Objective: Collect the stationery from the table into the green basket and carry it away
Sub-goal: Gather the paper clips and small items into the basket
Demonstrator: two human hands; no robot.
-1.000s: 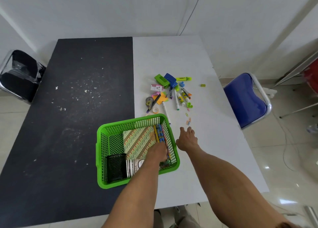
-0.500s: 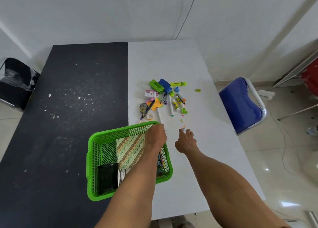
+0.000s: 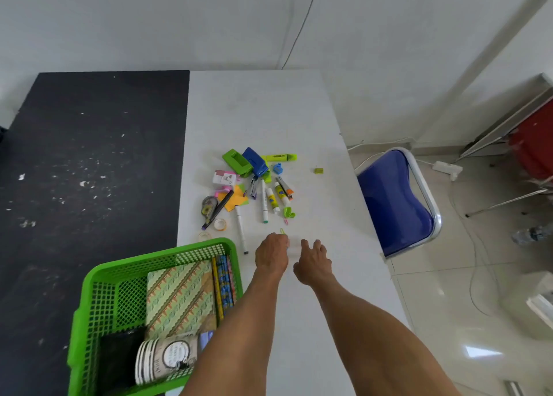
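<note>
The green paper clip [image 3: 282,231] is lying at twelve o'clock just beyond the left hand [image 3: 272,256], whose grip I cannot tell, farther from the splayed, empty right hand [image 3: 314,262].

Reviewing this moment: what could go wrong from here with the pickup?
1. The paper clips by the left hand and right hand are tiny and flat; they may get flicked away or missed.
2. The small green piece lies alone, right of the pile; it may be left behind.
3. The white marker lies loose near the green basket; a sweeping arm could roll it.
</note>
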